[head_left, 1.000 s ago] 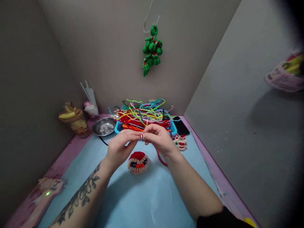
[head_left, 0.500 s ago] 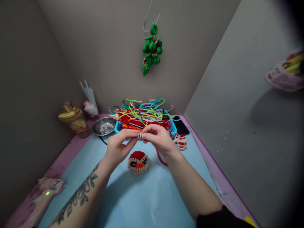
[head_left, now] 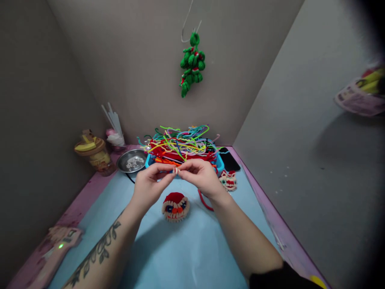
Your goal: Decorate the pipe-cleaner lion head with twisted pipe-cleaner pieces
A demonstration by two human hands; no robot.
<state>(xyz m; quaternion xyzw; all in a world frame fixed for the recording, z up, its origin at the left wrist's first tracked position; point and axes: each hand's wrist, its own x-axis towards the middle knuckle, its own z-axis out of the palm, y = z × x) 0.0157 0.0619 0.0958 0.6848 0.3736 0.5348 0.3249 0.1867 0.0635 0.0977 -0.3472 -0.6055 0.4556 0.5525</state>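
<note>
Between my two hands is a small red-and-cream striped piece (head_left: 175, 170), seemingly of pipe cleaner, with a bit of blue at its left. My left hand (head_left: 149, 184) pinches its left side with thumb and forefinger. From the right, my right hand (head_left: 202, 176) grips it the same way; most of the piece is hidden by fingertips. Below them on the blue sheet (head_left: 192, 245) sits a round fuzzy head (head_left: 175, 207) with a red top, cream fringe, blue eyes and orange middle. A red pipe cleaner (head_left: 204, 201) curves out beside my right wrist.
Behind my hands stands a blue basket (head_left: 221, 163) heaped with colourful pipe cleaners (head_left: 183, 140). To its left are a metal bowl (head_left: 132, 161) and a lidded cup (head_left: 96, 156); a phone (head_left: 230, 159) and flat red-cream face (head_left: 229, 180) lie right. A pink glue gun (head_left: 57, 257) rests front left.
Both hands stay at the same spot, and the striped piece has turned slightly between the fingertips, with a little more blue showing at the left. The rest is unchanged.
</note>
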